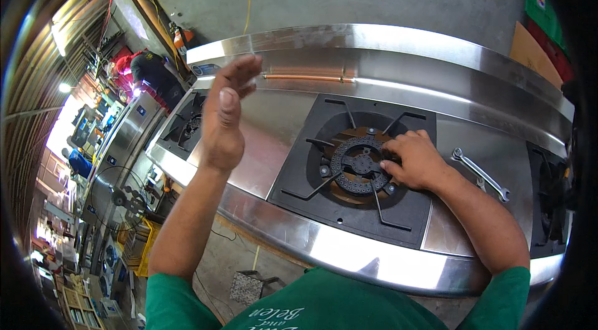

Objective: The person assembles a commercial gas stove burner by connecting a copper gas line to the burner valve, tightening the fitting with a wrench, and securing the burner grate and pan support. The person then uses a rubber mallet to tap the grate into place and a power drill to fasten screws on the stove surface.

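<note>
My left hand (227, 118) is raised above the steel stove top, to the left of the middle burner. Its fingers are stretched out and it holds nothing. My right hand (414, 158) rests at the right side of the round black gas burner (341, 165), fingers curled against the ring's edge; the tips are partly hidden. Around the burner lies a square black grate plate (293, 183) with several prongs pointing inward. Right of my right forearm, a silver combination wrench (484, 174) lies on the steel top, with a smaller metal piece beside it.
Other black burners stand at the left (187, 124) and right ends of the stove. A copper tube (305, 77) lies along the steel backsplash (398, 74). At the far left, a person in dark clothing (156, 74) works near another steel counter. A yellow crate (146, 246) sits below left.
</note>
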The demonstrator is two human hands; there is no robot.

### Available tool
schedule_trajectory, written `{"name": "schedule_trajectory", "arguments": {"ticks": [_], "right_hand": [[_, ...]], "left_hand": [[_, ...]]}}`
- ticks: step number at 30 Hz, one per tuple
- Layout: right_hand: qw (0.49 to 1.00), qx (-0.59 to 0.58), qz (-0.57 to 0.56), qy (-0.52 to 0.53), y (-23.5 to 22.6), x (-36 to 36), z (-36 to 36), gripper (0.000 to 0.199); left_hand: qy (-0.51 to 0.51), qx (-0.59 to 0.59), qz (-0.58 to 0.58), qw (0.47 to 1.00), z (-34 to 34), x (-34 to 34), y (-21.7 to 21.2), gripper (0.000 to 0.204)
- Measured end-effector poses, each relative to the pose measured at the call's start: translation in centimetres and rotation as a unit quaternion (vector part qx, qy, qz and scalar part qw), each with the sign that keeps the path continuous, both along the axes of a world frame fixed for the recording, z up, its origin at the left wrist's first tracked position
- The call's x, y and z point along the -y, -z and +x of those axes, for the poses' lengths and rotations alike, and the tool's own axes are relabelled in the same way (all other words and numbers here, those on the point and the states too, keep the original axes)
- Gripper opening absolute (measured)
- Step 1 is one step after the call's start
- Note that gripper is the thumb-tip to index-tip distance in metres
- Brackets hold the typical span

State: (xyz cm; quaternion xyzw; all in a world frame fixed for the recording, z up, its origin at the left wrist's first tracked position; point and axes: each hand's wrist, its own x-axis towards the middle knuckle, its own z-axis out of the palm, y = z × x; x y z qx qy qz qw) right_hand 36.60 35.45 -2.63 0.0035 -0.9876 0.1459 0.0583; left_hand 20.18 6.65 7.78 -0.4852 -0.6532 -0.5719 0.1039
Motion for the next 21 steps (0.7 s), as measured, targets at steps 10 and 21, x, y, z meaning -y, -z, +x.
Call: {"name": "schedule_trajectory", "arguments": {"ticks": [10,21], "right_hand": [[1.000,0.003,0.003,-0.020,0.2,-0.3,-0.1,0.038],[0.995,-0.084,0.008,-0.043,0.1,-1.1,-1.3,0.045]], "left_hand": [[0.065,0.205,-0.166,0.963,2.3,-1.5,11.9,0.076],[-0.033,0.114,-0.057,0.991,1.2,1.1,12.1,0.042]]}}
